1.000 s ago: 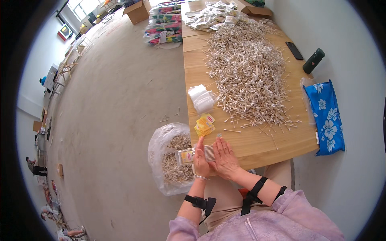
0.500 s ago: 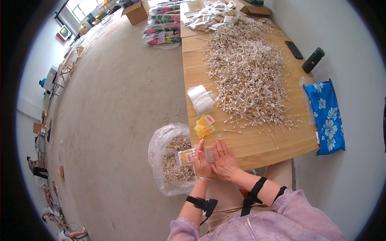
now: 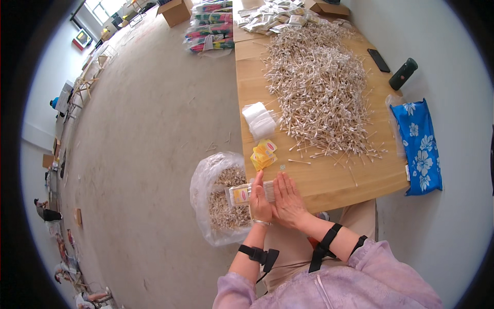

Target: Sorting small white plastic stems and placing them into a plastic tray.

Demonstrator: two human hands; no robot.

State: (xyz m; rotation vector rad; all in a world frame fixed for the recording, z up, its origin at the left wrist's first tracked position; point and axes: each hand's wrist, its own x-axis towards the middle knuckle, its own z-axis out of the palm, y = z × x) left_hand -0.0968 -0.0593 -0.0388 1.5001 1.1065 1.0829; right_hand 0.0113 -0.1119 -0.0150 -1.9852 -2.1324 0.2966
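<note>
left hand (image 3: 260, 203) grips a small clear packet of cotton swabs (image 3: 251, 193) at the wooden table (image 3: 329, 180) edge | right hand (image 3: 288, 198) lies flat and open against the packet's end | risk: loose hold lets swabs slide out into the open plastic bag (image 3: 218, 198) of swabs below

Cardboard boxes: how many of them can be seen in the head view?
2. One cardboard box stands on the floor at the top, left of the table; another cardboard box sits at the table's far end. Others may be hidden.
</note>
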